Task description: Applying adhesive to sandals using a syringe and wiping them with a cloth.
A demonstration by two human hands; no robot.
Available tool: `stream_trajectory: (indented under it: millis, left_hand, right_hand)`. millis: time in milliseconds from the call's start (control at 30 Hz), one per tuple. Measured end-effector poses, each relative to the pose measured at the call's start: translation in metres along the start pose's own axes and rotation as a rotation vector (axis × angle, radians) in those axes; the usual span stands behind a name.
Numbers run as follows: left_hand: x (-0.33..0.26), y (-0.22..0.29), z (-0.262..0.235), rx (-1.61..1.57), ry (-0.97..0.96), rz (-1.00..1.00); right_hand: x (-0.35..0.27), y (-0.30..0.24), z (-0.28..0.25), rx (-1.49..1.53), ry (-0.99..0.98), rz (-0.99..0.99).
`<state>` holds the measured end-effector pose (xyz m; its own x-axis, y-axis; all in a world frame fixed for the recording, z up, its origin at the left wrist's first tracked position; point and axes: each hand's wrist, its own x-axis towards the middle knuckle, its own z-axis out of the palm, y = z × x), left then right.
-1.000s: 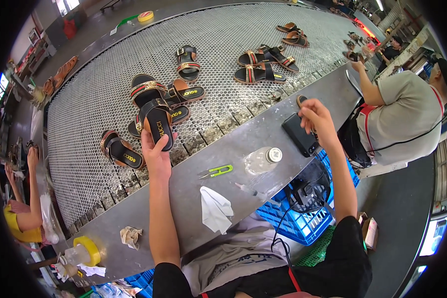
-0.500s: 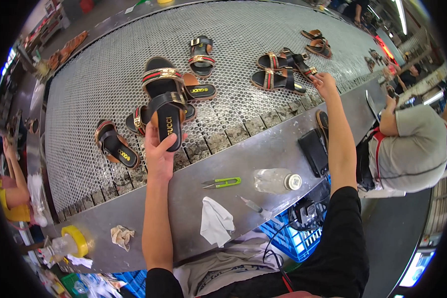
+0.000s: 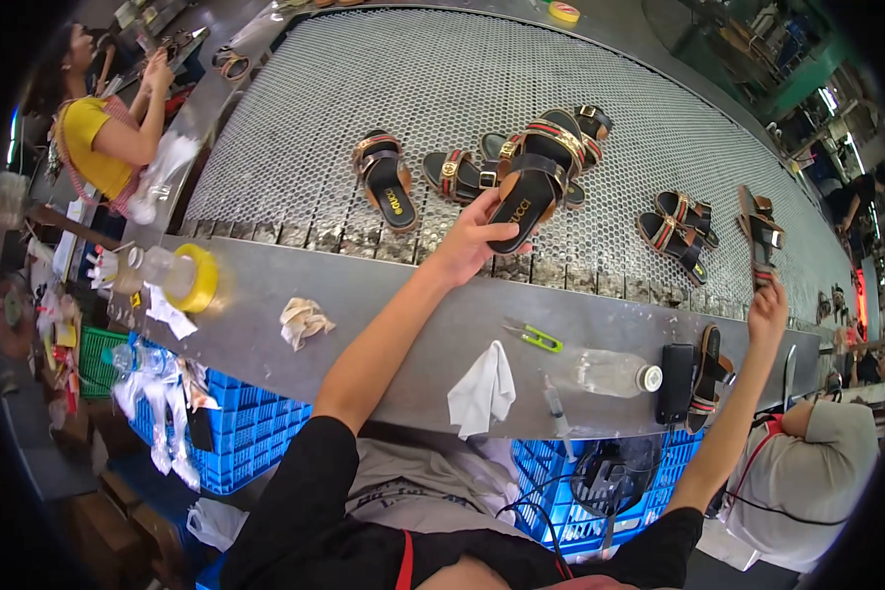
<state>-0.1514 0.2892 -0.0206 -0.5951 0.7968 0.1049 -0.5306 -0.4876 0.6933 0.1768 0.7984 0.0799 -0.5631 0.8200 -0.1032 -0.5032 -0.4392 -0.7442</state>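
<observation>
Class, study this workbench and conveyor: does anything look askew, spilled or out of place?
Yes: a clear plastic bottle lies on its side on the metal bench, and a white cloth droops over the bench's front edge. No spill is visible.

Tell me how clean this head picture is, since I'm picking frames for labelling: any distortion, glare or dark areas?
Head view: strong fisheye bend, so the steel table edge and mesh belt curve toward the rim; black vignette fills the corners. The left hand and the black sandal it grips are sharp and evenly lit. The right hand near the rim is smaller and softer. The steel shows only mild sheen.
</observation>
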Motion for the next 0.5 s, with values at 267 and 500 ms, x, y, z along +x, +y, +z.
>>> stream_trajectory:
  millis: [267, 500]
  left_hand:
    - [0.084, 0.103, -0.054, 0.953, 0.163, 0.211]
    - [-0.035, 0.104, 0.05, 0.606, 0.124, -0.016]
  right_hand:
    - [-0.242, -0.03, 0.096, -0.213, -0.084, -0.309]
    - [-0.356, 0.011, 0.158, -0.409, -0.221, -0.354]
